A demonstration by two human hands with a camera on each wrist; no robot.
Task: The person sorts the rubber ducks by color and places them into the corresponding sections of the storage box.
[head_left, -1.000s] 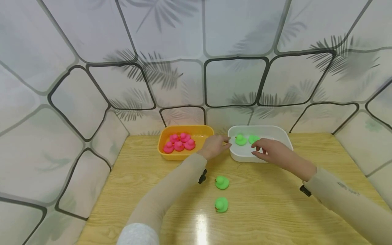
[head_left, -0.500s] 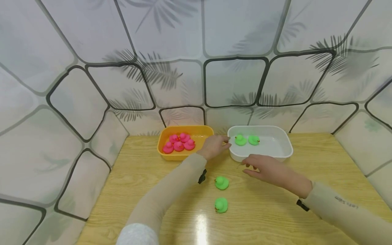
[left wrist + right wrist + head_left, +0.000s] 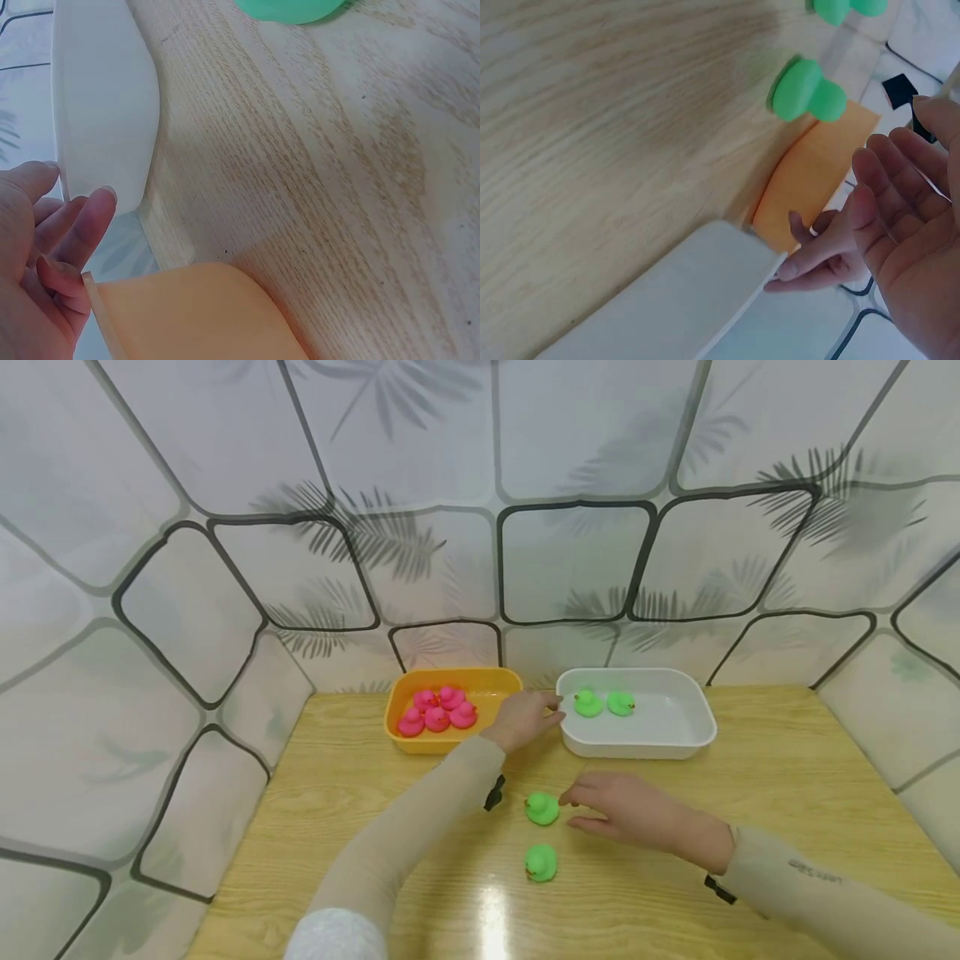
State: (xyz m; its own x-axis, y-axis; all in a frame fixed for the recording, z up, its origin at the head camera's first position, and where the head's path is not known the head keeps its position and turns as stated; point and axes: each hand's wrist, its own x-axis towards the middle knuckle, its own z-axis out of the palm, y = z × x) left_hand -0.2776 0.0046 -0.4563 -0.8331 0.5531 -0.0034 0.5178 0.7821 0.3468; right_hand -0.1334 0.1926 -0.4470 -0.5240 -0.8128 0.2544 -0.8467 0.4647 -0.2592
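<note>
My left hand reaches between the two trays and pinches the left rim of the white tray. One of its curled fingers also lies against the edge of the orange tray. My right hand hovers over the wood with relaxed fingers and holds nothing. Its fingertips are just right of a green rubber duck. A second green rubber duck sits nearer to me. Inside the white tray are two more, a left duck and a right duck.
Several pink rubber ducks sit grouped in the left part of the orange tray. Both trays stand side by side at the back of the wooden table, close to a patterned wall. Walls also rise at both sides.
My right hand has drawn back from over the white tray, toward me and leftward, to beside the farther loose green duck. My left hand has stayed at the rim.
</note>
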